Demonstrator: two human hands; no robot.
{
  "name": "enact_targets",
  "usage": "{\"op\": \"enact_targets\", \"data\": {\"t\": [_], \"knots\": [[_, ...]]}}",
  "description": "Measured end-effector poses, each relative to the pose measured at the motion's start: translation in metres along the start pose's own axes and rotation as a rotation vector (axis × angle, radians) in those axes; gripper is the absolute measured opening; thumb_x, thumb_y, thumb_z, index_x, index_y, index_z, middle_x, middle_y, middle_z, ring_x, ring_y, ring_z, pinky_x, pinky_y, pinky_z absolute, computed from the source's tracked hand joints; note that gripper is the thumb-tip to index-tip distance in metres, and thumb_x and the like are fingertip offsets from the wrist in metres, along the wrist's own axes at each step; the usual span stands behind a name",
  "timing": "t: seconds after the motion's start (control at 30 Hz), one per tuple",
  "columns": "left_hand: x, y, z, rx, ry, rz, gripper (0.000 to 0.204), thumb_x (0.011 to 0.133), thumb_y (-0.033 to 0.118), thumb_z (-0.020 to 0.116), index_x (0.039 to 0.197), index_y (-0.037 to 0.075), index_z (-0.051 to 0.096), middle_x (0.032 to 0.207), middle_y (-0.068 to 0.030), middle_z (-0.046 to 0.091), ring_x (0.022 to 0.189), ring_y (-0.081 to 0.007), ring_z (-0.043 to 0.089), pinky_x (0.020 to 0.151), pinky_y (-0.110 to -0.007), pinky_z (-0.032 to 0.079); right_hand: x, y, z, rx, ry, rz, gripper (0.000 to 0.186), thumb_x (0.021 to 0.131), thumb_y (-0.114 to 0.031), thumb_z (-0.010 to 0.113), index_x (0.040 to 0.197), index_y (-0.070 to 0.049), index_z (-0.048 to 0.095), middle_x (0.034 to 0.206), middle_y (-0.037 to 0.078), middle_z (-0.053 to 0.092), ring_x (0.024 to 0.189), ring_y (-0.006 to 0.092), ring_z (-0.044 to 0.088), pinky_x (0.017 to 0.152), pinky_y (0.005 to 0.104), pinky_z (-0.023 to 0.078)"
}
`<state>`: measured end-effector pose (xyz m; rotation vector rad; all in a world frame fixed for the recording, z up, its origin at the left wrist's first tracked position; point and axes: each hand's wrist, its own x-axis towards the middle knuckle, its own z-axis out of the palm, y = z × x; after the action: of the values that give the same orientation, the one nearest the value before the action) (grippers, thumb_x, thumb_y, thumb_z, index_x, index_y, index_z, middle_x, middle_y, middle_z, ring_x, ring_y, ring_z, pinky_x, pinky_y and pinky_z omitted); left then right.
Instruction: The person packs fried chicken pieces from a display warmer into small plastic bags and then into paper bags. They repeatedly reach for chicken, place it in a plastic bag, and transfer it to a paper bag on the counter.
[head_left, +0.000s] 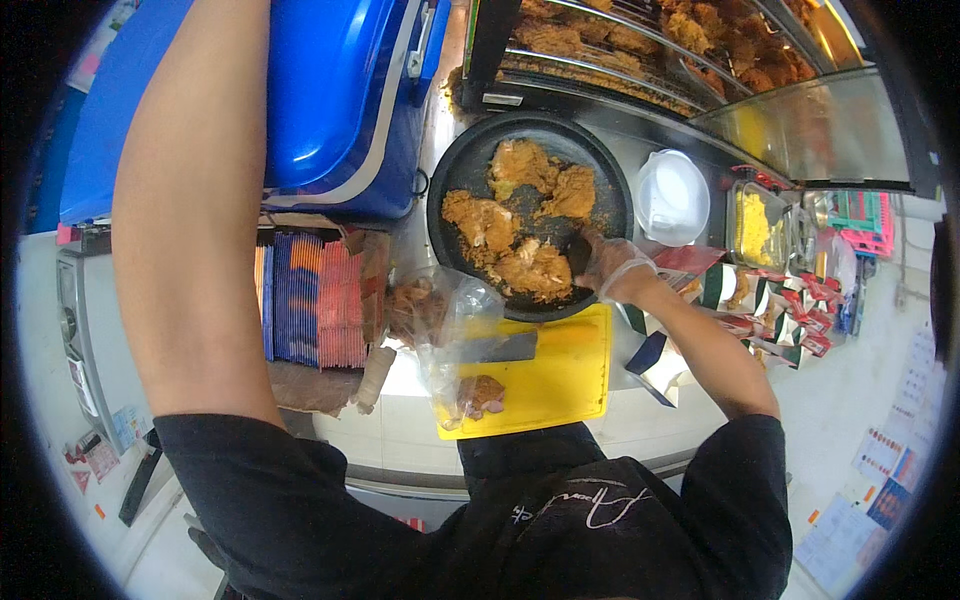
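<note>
My right hand [612, 268], in a clear plastic glove, reaches over the right rim of a round black pan [440, 235]. Its fingers are closed around something dark that I cannot make out, beside a piece of fried chicken [535, 270]. Several other browned, crumbly pieces lie in the pan. My left arm [195, 210] stretches up across the far left, and its hand is out of the picture. Nearer me, a yellow cutting board [570, 375] carries a dark grey flat blade [510, 347] and a smaller chicken piece [482, 392]. A clear plastic bag [440, 330] partly covers the board's left side.
A blue cooler box [330, 110] stands left, behind a carton of folded packets [310, 300]. At the back is a display case [620, 70] of fried chicken. Right of the pan are a white bowl [672, 195], a yellow-filled container [757, 228] and several paper food pouches [770, 310].
</note>
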<state>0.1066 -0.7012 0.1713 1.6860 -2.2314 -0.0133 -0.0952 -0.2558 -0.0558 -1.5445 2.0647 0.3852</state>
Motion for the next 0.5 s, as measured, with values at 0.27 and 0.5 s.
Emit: {"op": "enact_targets", "data": {"t": [0.27,0.5], "knots": [[-0.007,0.0,-0.001,0.003,0.015,-0.006,0.06,0.096,0.046,0.043,0.13,-0.001,0.061,0.134,-0.0254,0.058,0.127,-0.0383,0.055,0.109,-0.046,0.04,-0.003,-0.019,-0.092,0.717,0.605,-0.063,0.055,0.089,-0.021,0.072,0.139,-0.01,0.052,0.104,0.019,0.072,0.096,0.0329,0.07,0.083,0.0405,0.054],[-0.006,0.023,-0.008,-0.029,0.032,0.026,0.06,0.097,0.044,0.041,0.13,-0.001,0.061,0.135,-0.0252,0.057,0.128,-0.0385,0.054,0.11,-0.046,0.039,0.083,0.051,0.005,0.603,0.507,-0.048,0.052,0.087,-0.027,0.073,0.134,-0.013,0.057,0.11,0.018,0.071,0.1,0.0373,0.069,0.086,0.0436,0.054]]}}
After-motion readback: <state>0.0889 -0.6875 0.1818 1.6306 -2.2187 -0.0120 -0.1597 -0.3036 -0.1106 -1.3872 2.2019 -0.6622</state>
